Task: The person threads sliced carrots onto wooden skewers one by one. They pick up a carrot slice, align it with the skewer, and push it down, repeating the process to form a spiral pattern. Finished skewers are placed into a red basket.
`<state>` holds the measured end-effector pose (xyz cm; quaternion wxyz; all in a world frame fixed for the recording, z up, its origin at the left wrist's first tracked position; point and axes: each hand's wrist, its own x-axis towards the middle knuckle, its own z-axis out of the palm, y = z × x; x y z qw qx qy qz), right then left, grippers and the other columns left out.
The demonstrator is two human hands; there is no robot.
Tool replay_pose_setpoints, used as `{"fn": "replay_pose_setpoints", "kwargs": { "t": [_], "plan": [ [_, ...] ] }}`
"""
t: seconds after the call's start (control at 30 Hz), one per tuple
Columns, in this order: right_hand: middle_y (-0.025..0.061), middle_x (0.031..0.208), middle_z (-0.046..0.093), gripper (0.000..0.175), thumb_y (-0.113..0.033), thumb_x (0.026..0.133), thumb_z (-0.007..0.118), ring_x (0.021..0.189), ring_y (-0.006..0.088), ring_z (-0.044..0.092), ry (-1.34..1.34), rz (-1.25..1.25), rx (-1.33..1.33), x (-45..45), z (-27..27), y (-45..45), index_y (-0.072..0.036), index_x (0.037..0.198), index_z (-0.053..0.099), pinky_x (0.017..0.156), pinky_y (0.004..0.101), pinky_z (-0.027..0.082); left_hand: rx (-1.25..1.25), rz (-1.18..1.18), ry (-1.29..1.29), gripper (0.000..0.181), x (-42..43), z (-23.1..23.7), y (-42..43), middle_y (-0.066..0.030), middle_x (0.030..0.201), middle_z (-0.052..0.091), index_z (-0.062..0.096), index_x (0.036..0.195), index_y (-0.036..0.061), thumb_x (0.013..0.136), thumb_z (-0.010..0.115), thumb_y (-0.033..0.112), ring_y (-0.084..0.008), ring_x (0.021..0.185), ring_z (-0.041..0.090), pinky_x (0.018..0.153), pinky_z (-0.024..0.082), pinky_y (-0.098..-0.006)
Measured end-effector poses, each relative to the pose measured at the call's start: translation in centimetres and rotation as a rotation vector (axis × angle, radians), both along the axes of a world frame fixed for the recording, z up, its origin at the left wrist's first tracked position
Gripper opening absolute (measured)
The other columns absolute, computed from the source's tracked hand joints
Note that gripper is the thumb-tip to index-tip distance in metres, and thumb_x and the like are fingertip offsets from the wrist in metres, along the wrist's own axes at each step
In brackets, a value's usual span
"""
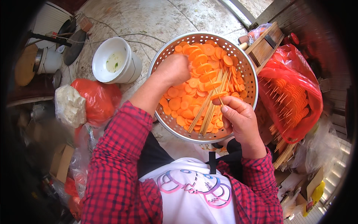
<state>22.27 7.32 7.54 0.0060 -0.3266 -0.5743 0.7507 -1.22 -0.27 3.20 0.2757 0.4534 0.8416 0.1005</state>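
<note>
My right hand (237, 116) pinches the near end of a bamboo skewer between thumb and fingers. Several spaced carrot slices (207, 76) are threaded along that skewer, which slants away towards the far left. By its far end is my left hand (176, 68), fingers curled; whether they grip a slice is hidden. Both hands are above a perforated metal colander (179, 135). Loose round carrot slices (174, 103) fill much of it, and a bundle of bare bamboo skewers (208, 114) lies across them.
A red plastic bag (296, 60) at right contains several loaded carrot skewers (291, 100). Behind it leans a wooden slicer board (265, 47). On the left stand a white bucket (131, 70) with a bowl of liquid (105, 53) on top, and a tied red bag (96, 98). A cable (137, 34) crosses the tiles.
</note>
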Motion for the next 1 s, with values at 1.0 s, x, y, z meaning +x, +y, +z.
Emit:
{"fn": "replay_pose_setpoints", "kwargs": {
  "t": [1.0],
  "plan": [
    [-0.0048,0.066,0.051,0.023,-0.01,0.095,0.052,0.051,0.002,0.045,0.029,0.052,0.009,0.0,-0.2,-0.6,0.001,0.113,0.062,0.045,0.0172,0.034,0.947,0.673,-1.059,0.005,-1.5,1.1,-0.5,-0.002,0.08,0.062,0.059,0.088,0.0062,0.084,0.057,0.008,-0.0106,0.072,0.061,0.067,0.054,-0.0258]
  ]
}}
